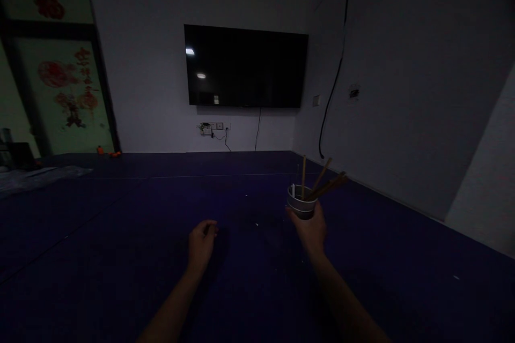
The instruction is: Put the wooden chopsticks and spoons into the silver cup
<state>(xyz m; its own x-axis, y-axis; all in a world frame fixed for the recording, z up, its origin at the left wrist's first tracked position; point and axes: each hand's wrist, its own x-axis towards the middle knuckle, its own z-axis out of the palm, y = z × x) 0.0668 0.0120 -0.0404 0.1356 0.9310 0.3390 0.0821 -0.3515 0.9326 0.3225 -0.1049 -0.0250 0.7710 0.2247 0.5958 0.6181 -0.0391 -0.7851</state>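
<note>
My right hand (311,230) is wrapped round a grey cup (301,206) with a pale rim, held up over the dark blue-purple surface (249,268). Several thin wooden sticks (325,187) stand in the cup; most lean to the right and one is nearly upright. A short white piece (293,191) also pokes up at the cup's left side. To the left, my left hand (201,241) is low over the surface, its fingers curled in toward the thumb. Nothing shows between those fingers, and the cup is well apart from this hand.
A television (245,67) hangs on the far wall above sockets (215,127) and cables. Crumpled clear plastic (40,177) lies at the far left, near small orange things (115,154). A black cable (332,96) runs down the right wall. Small white scraps dot the surface.
</note>
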